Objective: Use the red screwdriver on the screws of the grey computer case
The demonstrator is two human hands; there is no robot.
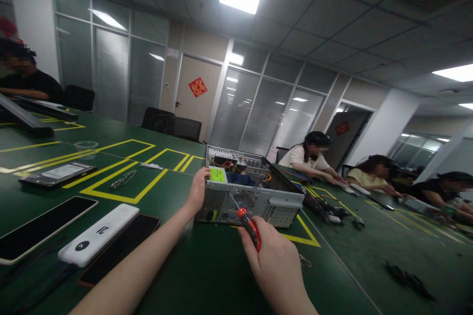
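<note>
The person's 2 hands and 2 forearms show, all bare. The long, slim, smooth left forearm point(151, 256) is widest at the picture's bottom edge and tapers evenly to a narrow, bare left wrist point(192, 205). The small, slender left hand point(200, 189) has slim fingers, their finer details too small to make out. The larger-looking right hand point(271, 256) has a broad, smooth, gently rounded back and softly contoured knuckles. Beyond it comes a bare right wrist point(290, 293), with only a short stretch of right forearm point(298, 307) before the bottom edge cuts it off.
</note>
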